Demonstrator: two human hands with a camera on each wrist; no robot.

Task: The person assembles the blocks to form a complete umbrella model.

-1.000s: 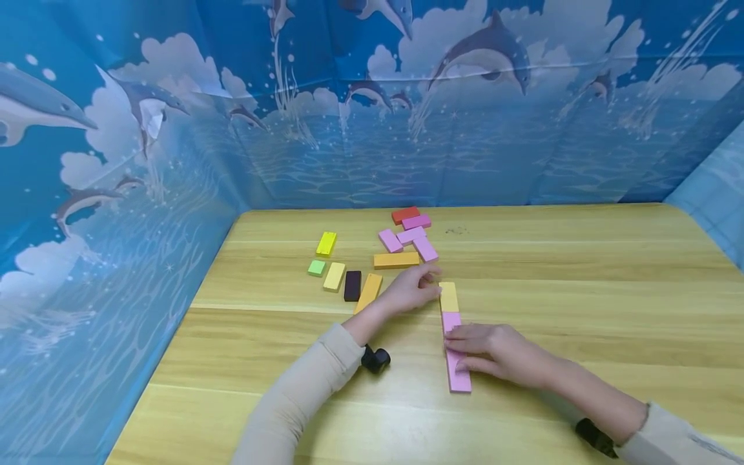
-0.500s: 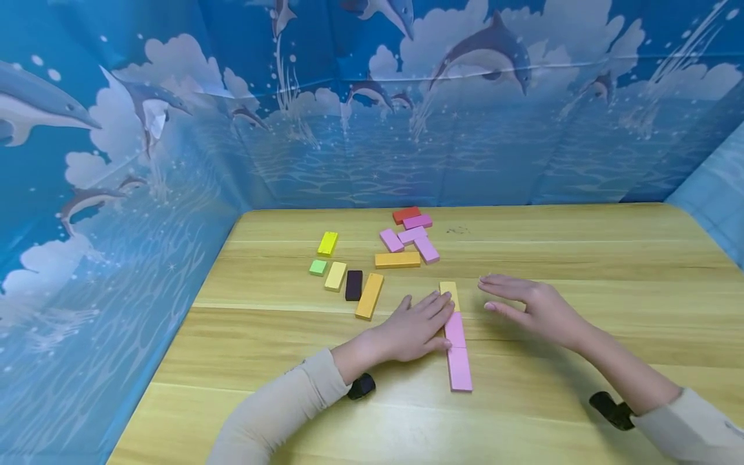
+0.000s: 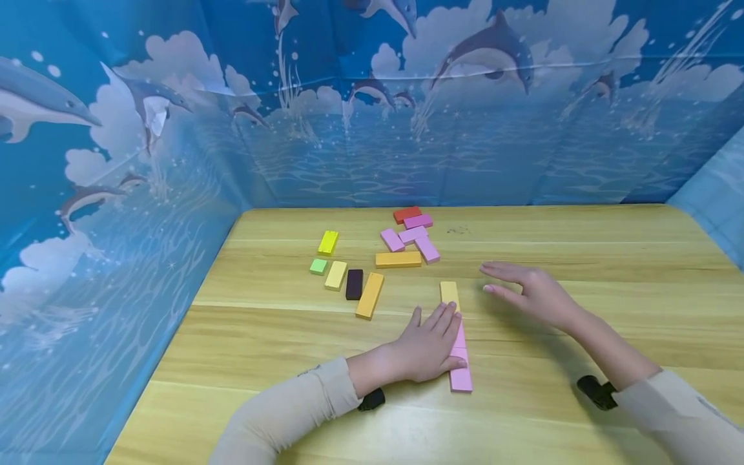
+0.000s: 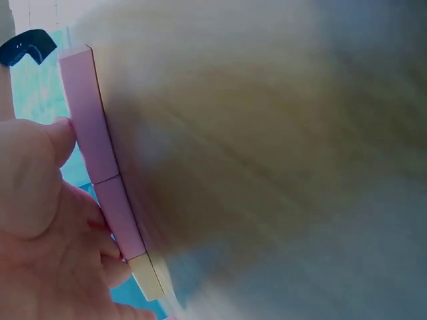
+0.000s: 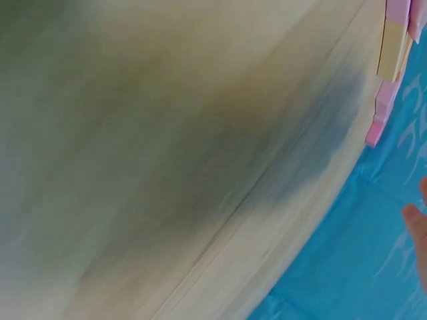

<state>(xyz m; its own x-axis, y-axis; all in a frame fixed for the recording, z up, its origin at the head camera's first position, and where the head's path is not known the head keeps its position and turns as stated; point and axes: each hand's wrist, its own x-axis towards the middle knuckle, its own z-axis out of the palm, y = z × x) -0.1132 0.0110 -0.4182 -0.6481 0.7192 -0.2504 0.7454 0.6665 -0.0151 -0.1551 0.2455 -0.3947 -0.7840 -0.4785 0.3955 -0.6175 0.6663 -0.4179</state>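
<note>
Two pink blocks [image 3: 462, 382] and a light yellow block [image 3: 448, 292] lie end to end in a straight row on the wooden table, the yellow one farthest away. My left hand [image 3: 427, 352] lies across the pink part of the row, fingers spread and straight, with the thumb over the nearer pink block. In the left wrist view, thumb and fingertips meet the side of the pink blocks [image 4: 90, 120]. Off to the right of the row, my right hand [image 3: 535, 294] hovers with nothing in it, its fingers extended and thumb apart.
Left of the row lie an orange block [image 3: 369, 296], a black block [image 3: 354, 285], a pale yellow block [image 3: 336, 276], a green block [image 3: 318, 266] and a bright yellow block [image 3: 328, 243]. Farther back are another orange block [image 3: 398, 259], several pink ones and a red block [image 3: 407, 215]. A dolphin-print curtain [image 3: 372, 148] surrounds the table.
My right hand has let go of the pink blocks and moved away to the right. My left hand has come from beside the yellow block onto the row, then slid nearer along it.
</note>
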